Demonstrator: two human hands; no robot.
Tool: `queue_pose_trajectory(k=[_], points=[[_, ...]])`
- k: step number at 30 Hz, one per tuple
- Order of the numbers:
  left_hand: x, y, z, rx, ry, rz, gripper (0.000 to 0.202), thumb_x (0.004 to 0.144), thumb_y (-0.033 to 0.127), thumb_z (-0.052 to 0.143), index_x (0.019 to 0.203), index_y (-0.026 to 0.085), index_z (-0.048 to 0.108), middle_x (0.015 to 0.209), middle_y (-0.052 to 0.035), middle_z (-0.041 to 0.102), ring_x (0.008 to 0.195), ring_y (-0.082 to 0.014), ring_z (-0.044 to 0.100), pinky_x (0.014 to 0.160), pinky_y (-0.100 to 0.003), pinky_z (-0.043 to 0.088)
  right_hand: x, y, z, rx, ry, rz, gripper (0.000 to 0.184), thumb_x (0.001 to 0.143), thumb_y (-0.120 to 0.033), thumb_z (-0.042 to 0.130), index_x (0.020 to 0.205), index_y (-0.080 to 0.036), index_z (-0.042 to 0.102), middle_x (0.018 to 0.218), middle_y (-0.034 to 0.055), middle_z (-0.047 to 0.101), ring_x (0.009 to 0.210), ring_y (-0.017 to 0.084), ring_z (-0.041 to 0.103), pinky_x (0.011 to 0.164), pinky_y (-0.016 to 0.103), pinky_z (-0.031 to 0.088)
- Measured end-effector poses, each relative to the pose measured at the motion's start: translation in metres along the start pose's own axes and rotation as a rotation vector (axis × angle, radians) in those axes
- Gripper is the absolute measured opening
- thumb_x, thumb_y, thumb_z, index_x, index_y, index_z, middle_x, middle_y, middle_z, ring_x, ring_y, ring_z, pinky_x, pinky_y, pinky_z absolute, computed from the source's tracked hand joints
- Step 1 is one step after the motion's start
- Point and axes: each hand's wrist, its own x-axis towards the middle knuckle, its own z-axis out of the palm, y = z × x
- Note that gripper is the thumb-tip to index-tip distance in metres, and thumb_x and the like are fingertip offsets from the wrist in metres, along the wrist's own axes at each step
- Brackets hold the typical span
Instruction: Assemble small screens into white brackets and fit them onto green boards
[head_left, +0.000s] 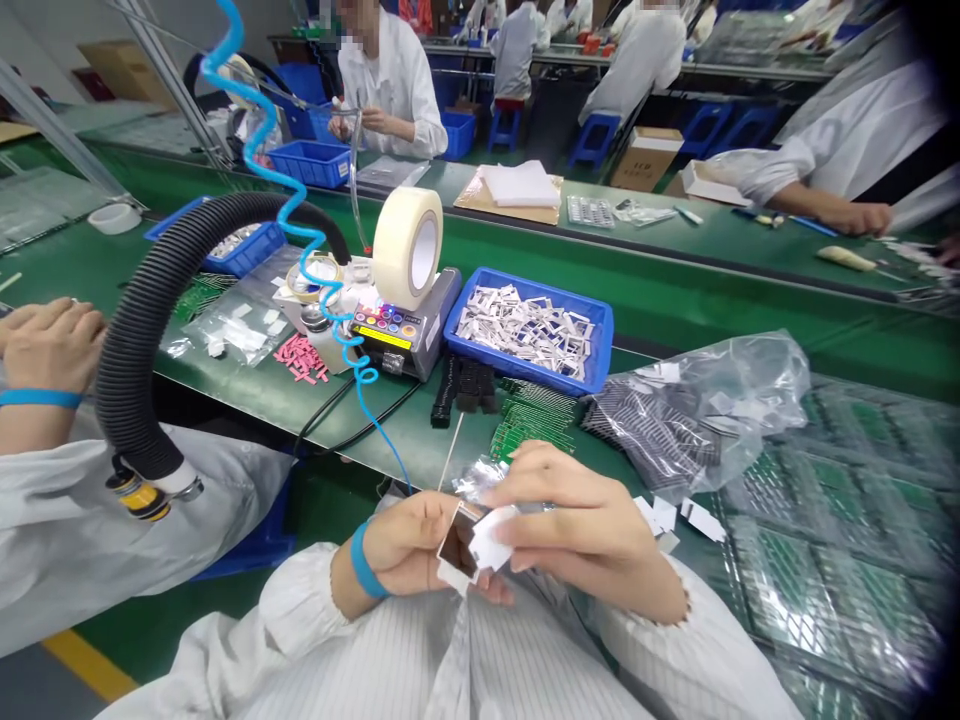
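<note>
Close to my body, my left hand [416, 545] grips a small white rectangular frame [455, 577] with a dark, shiny inside face. A blue band circles that wrist. My right hand [574, 520] pinches a small white sheet piece [493, 540] against the frame's right side, partly covering it. Whether the sheet sits inside the frame or only over it, I cannot tell. Just beyond my fingers lie green circuit boards [525, 425] and a piece of clear film [480, 480]. More white sheet pieces [660, 515] rest right of my right hand.
A blue bin [604, 350] holds many white frames. Beside it stands a tape dispenser [435, 340] with a tape roll [386, 245]. A black hose [124, 330] arches at left near a co-worker's hands [52, 345]. Bagged dark strips [660, 430] and trayed boards [840, 500] lie right.
</note>
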Motion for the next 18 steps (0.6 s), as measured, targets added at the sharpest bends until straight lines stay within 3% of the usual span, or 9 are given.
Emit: queue_pose_trajectory(k=[3,9,14,16,18], points=[[0.001,-0.001,0.002,-0.038,0.023,-0.004,0.039,0.064,0.043,0.076,0.079,0.008,0.072,0.069,-0.0088,0.069,0.065,-0.0188,0.064,0.079,-0.043,0.052,0.001,0.005,0.008,-0.046,-0.017,-0.03,0.012,0.088,-0.024,0.057,0.087,-0.017,0.067,0.098,0.0085,0.071,0.086,0.016,0.055,0.075,0.034,0.048],[0.002,-0.003,0.0,-0.081,0.064,-0.02,0.034,0.065,0.037,0.077,0.076,0.006,0.071,0.064,-0.0073,0.066,0.063,-0.018,0.065,0.074,-0.039,0.054,-0.004,0.01,0.014,-0.047,-0.082,-0.082,0.017,0.091,-0.024,0.052,0.088,-0.015,0.066,0.103,0.0095,0.071,0.086,0.011,0.058,0.08,0.03,0.047],[0.002,-0.009,-0.008,-0.051,0.1,0.015,0.035,0.067,0.036,0.076,0.084,0.006,0.071,0.067,-0.0078,0.067,0.064,-0.0165,0.065,0.069,-0.031,0.053,-0.009,0.01,0.013,-0.162,-0.184,-0.019,0.018,0.089,-0.034,0.055,0.092,-0.023,0.069,0.117,0.0027,0.066,0.113,0.021,0.046,0.091,0.039,0.041],[0.001,-0.011,-0.013,-0.036,0.085,0.051,0.036,0.07,0.036,0.074,0.091,0.007,0.071,0.07,-0.0075,0.069,0.064,-0.0149,0.065,0.065,-0.026,0.051,-0.011,0.011,0.011,-0.179,-0.245,0.005,0.025,0.089,-0.042,0.052,0.095,-0.025,0.07,0.127,0.0042,0.059,0.122,0.024,0.04,0.094,0.042,0.039],[-0.001,-0.012,-0.018,-0.011,0.081,0.083,0.036,0.072,0.036,0.072,0.094,0.007,0.071,0.072,-0.0076,0.07,0.065,-0.0139,0.065,0.066,-0.025,0.051,-0.011,0.016,0.007,-0.157,-0.267,0.044,0.033,0.089,-0.048,0.048,0.1,-0.024,0.069,0.13,0.0069,0.056,0.122,0.023,0.042,0.096,0.042,0.04]])
